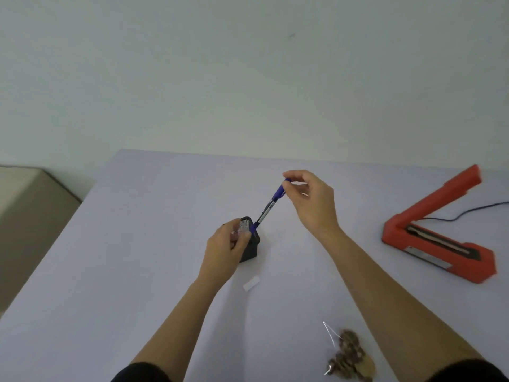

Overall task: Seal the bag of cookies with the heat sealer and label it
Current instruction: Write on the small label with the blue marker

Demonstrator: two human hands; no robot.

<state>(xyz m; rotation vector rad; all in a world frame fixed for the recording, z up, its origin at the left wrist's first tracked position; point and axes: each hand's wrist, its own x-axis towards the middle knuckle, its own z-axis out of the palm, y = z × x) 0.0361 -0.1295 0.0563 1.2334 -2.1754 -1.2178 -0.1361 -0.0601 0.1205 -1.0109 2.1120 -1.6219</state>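
Nearest the person, on the pale table (132, 257), the bag of cookies (348, 354) lies flat. It is a clear bag of brown pieces just left of the right forearm, and its open top edge points away from them. The dark sleeves only just show at the near edge.

A little farther out, a small white label (251, 283) lies on the cloth just right of the left wrist, apart from the bag.

Beyond that, the left hand (228, 249) grips a black mesh pen holder (249, 241), fingers and thumb curled round its upper part. The holder stands on the table and looks tilted slightly.

Up and to the right, the right hand (311, 199) pinches the top end of a blue pen (271, 202) between thumb and forefinger, the other fingers loosely bent. The pen slants down to the left, with its lower end at the holder's open mouth, beside the left thumb.

Well off to the right sits the red heat sealer (438, 235) with its arm raised wide. A black cable (468, 212) trails away behind it towards the right edge.

On the far left, past the table's edge, stands a beige cabinet (27, 216). A plain pale wall (248, 78) is behind everything.
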